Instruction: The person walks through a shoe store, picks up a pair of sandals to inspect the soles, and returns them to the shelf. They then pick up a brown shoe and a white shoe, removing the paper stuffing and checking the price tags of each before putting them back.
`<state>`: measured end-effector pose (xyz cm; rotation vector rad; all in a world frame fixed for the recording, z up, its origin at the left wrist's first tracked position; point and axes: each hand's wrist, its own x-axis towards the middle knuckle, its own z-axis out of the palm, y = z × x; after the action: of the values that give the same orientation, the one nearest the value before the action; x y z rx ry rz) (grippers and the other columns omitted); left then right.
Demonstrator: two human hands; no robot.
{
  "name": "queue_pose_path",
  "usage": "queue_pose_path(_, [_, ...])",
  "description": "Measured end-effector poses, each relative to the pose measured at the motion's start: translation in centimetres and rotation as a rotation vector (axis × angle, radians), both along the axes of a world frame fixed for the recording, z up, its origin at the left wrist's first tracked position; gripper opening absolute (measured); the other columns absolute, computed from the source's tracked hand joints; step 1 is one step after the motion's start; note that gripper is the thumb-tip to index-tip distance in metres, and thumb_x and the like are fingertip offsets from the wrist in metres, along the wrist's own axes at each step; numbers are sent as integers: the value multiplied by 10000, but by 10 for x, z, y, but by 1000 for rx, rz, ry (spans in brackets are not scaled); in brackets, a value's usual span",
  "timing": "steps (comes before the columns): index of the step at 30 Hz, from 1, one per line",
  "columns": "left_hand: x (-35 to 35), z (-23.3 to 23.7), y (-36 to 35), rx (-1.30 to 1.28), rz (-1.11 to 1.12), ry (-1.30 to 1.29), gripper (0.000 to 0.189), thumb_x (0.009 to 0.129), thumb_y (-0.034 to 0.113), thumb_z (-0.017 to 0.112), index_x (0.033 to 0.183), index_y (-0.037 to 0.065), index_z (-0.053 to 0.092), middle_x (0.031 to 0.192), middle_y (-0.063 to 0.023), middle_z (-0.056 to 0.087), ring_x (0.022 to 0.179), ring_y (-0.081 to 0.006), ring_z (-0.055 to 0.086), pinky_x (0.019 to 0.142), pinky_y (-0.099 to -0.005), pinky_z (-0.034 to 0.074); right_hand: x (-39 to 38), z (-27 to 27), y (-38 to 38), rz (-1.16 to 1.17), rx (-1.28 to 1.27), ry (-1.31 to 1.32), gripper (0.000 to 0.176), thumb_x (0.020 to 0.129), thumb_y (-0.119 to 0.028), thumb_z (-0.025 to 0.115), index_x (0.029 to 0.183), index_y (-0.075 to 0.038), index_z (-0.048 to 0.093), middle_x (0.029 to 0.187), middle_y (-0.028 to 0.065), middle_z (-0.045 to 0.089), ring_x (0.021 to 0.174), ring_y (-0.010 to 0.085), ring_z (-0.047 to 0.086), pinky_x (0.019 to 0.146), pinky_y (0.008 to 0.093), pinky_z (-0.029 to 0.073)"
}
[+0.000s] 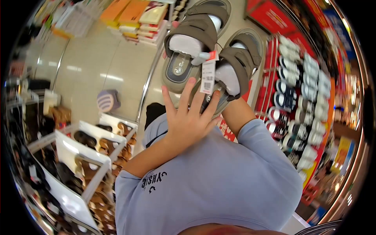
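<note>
Pale blue short-sleeved cloth shirt (pixel 219 188) fills the foreground, softly creased, with black lettering (pixel 154 182) printed near the left sleeve. Beyond it, held up in front of the body, is a pair of grey-brown open sandals (pixel 196 29). Their broad straps look matte, arching over moulded footbeds with rounded heels. White stuffing (pixel 187 45) puffs out the straps, and the darker insole (pixel 182 67) of the left-hand sandal bears a pale oval logo with script. Between the two shoes hangs a flat white paper price tag (pixel 208 76) with a barcode and a red upper end, beside a small pale grey piece (pixel 200 58) whose nature is unclear.

The left hand (pixel 188 121) shows its back, fingers spread and extended rather than clenched. Its fingertips lie over the heel ends of the sandals, with the tag's lower edge coming down among them; whether they press on anything cannot be told. The right forearm (pixel 237 113) runs in behind the right-hand sandal, which hides most of the right hand, so its grasp cannot be judged.

Farther out, glossy beige floor tiles (pixel 86 74) surround a round striped stool (pixel 107 100). Rows of sneakers (pixel 288 64) fill a rack on the right, white-panelled display bins (pixel 70 145) hold brown and black footwear at lower left, and orange boxes (pixel 131 13) are stacked at the top.
</note>
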<state>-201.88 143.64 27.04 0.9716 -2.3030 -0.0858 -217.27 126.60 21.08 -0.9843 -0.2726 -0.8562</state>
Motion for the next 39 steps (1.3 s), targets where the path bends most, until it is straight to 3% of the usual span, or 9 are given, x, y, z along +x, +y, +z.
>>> queue_pose_path(4, [23, 11, -37, 137, 77, 86, 593, 625, 545, 667, 1102, 194, 632, 1173, -110, 524, 1176, -326, 433, 963, -702, 175, 53, -15, -62, 211, -185, -37, 810, 746, -374, 694, 1375, -59, 293, 1392, 50, 328, 1228, 352, 394, 965, 443, 412])
queue_pose_path(8, [50, 6, -83, 37, 198, 161, 500, 659, 522, 657, 990, 147, 648, 1137, -96, 552, 1056, -303, 520, 972, -650, 244, 115, 36, -52, 272, 472, -118, 930, 702, -391, 740, 1404, -74, 221, 1352, 80, 380, 1141, 408, 449, 907, 467, 463])
queue_pose_path(15, [137, 4, -177, 29, 168, 352, 354, 660, 392, 723, 803, 97, 591, 1067, -88, 606, 994, -289, 583, 968, -576, 317, 178, 33, -163, 483, 724, 265, 692, 879, -378, 536, 1418, -102, 200, 1273, 105, 462, 1066, 370, 508, 885, 474, 474])
queue_pose_path(18, [190, 11, -217, 109, 162, 374, 338, 667, 352, 738, 737, 85, 542, 1036, -85, 626, 953, -287, 614, 965, -531, 347, 222, 5, -215, 158, 328, 287, 686, 884, -380, 529, 1416, -95, 202, 1260, 117, 471, 1023, 369, 535, 901, 478, 459])
queue_pose_path(20, [225, 9, -242, 102, 176, 404, 300, 659, 259, 763, 715, 82, 528, 997, -92, 627, 859, -270, 624, 918, -489, 405, 262, -8, -248, 325, 537, 203, 683, 887, -359, 534, 1417, -95, 193, 1249, 129, 482, 1023, 367, 537, 918, 481, 446])
queue_pose_path(23, [267, 4, -279, -105, 245, 505, 245, 610, 138, 764, 724, 85, 555, 834, -59, 587, 747, -238, 580, 740, -433, 492, 290, 3, -263, 348, 606, 249, 631, 898, -271, 530, 1403, -91, 198, 1280, 127, 442, 1136, 333, 472, 926, 449, 456])
queue_pose_path(28, [307, 47, -361, -262, 305, 434, 297, 608, 157, 755, 841, 80, 589, 888, -79, 576, 879, -253, 568, 799, -485, 467, 317, 16, -305, 386, 749, 306, 602, 897, -250, 529, 1387, -79, 223, 1266, 127, 451, 1123, 313, 483, 917, 426, 462])
queue_pose_path(34, [332, 39, -465, 302, 193, 93, 565, 628, 305, 757, 1115, 82, 578, 1167, -93, 528, 1060, -307, 518, 928, -449, 410, 358, -4, -374, 469, 832, 397, 568, 897, -224, 527, 1367, -64, 253, 1249, 127, 463, 1107, 289, 497, 905, 399, 471])
queue_pose_path(39, [367, 25, -513, 650, 368, 326, 590, 653, 265, 754, 1181, 70, 577, 1203, -111, 501, 1015, -273, 555, 845, -338, 456, 401, -14, -433, 575, 849, 479, 539, 897, -203, 526, 1351, -52, 278, 1235, 128, 472, 1093, 269, 508, 895, 377, 478])
